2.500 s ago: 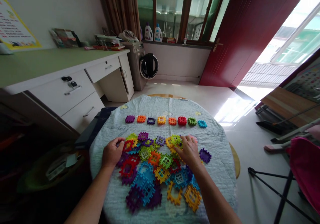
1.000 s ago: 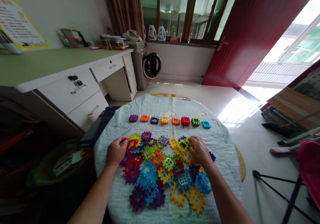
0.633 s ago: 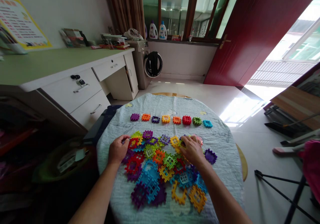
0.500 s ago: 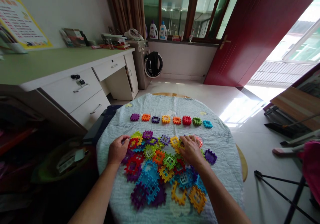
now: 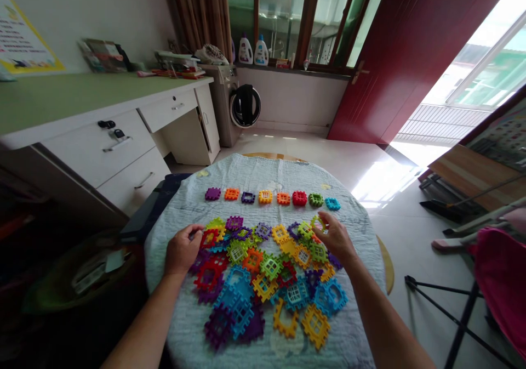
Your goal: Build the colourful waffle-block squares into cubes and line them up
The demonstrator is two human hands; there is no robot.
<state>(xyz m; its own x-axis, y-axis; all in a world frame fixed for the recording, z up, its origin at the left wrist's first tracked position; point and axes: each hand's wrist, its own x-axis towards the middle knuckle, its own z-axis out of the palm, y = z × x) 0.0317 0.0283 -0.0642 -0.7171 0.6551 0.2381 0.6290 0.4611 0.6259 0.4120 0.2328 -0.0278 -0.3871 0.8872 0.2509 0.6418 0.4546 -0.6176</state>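
My right hand (image 5: pixel 336 237) pinches a yellow-green interlocking block (image 5: pixel 318 224) with notched edges, raised just above the right far side of the pile. My left hand (image 5: pixel 183 250) rests with curled fingers at the pile's left edge, beside a red block (image 5: pixel 209 239); nothing shows in it. Between my hands spreads a heap of flat window-frame blocks, among them an orange block (image 5: pixel 252 260), a green block (image 5: pixel 272 266) and a light-blue block (image 5: pixel 296 293). Beyond the heap runs a spaced row of blocks, from a purple block (image 5: pixel 212 194) to a blue block (image 5: pixel 332 204).
A pale blue cloth (image 5: pixel 263 169) covers the round table. At the left stands a desk (image 5: pixel 94 97) with drawers, and behind it a washing machine (image 5: pixel 225 103). A red door (image 5: pixel 394 62) stands at the right, with a tripod-like black frame (image 5: pixel 447 308) on the floor.
My right hand has lifted from the pile and moved right, now with a yellow-green block in its fingers. My left hand stays curled at the pile's edge. The view has shifted slightly.
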